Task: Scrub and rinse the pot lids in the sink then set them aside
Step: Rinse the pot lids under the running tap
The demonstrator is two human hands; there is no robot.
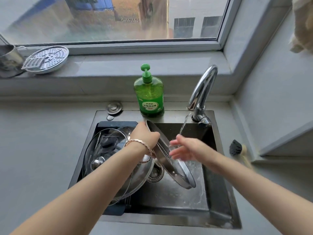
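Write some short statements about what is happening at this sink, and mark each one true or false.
1. Water runs from the tap. True.
2. The left hand grips the tilted lid at its upper edge. True.
3. The right hand holds a brush. False: the right hand is open and holds nothing; the brush lies to the right of the sink.
4. The soap bottle stands on the window sill. False: the soap bottle stands on the sink's back edge.
5. Other lids lie in the left part of the sink. True.
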